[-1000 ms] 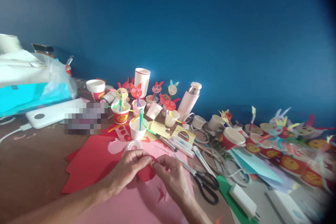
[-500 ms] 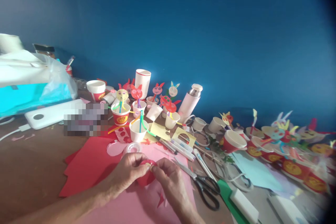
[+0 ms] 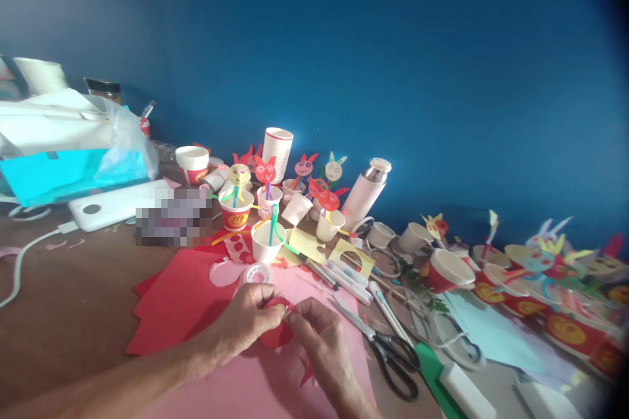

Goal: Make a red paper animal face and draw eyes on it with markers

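A round red paper cutout (image 3: 276, 338) is pinched in my left hand (image 3: 250, 317), thumb and fingers closed at its upper edge. My right hand (image 3: 317, 330) is closed beside it, fingertips meeting the left ones over the cutout; a tiny pale bit shows there, too small to name. Both hands are above pink paper (image 3: 216, 386). A small pointed red scrap (image 3: 307, 373) lies under my right wrist. Just beyond the hands sits a roll of clear tape (image 3: 257, 273). Black-handled scissors (image 3: 393, 353) lie open to the right.
Red paper sheets (image 3: 171, 308) lie to the left. Behind stand paper cups with paper animal heads on coloured stems, one a white cup (image 3: 266, 242). Markers (image 3: 348, 281), a pink flask (image 3: 366, 193) and cables are at centre right. More decorated cups (image 3: 501, 285) crowd the far right.
The view has shifted slightly, so most things sit a little further right. My hands keep the red cutout pinched in nearly the same pose.
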Available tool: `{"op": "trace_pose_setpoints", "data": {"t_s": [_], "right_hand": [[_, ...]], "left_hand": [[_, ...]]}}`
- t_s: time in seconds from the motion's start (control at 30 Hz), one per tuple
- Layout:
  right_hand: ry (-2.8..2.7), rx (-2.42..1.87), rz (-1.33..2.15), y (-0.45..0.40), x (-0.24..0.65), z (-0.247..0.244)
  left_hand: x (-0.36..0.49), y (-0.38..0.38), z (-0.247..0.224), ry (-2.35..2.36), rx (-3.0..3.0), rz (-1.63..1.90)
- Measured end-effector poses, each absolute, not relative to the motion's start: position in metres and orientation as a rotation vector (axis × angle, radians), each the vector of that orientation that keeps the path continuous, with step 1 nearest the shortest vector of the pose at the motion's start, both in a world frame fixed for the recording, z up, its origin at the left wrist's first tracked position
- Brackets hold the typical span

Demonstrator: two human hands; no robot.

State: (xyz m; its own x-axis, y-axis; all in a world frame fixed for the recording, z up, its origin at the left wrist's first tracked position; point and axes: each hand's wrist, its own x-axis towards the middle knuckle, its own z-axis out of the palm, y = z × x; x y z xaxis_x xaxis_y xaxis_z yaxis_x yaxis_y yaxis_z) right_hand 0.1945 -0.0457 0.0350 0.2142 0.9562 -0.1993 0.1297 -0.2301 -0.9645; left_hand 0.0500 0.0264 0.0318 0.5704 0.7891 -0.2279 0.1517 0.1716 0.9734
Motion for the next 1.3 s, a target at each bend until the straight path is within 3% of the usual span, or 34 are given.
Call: {"op": "trace_pose_setpoints", "data": {"t_s": [1.3], "right_hand": [[-1.099,-1.592,1.189,-0.0481,0.2007,0.0401]], "left_hand": [[0.0454,0.0281,0.0366,0.871,1.464,0.473]]}}
